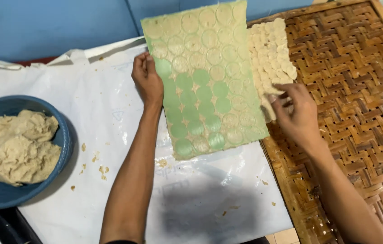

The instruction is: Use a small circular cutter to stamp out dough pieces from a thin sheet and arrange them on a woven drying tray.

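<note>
Head view: the left hand (147, 80) grips the left edge of a green board (205, 81), fingers curled around it, holding it tilted above the white plastic sheet (105, 135). The board bears rows of thin round dough discs (209, 43), some spots already bare. The right hand (296, 115) pinches a disc at the board's right edge, beside a patch of overlapping discs (270, 49) laid on the woven bamboo tray (358, 104). A blue bowl (60, 135) of beige dough (15, 147) sits well apart at the left.
</note>
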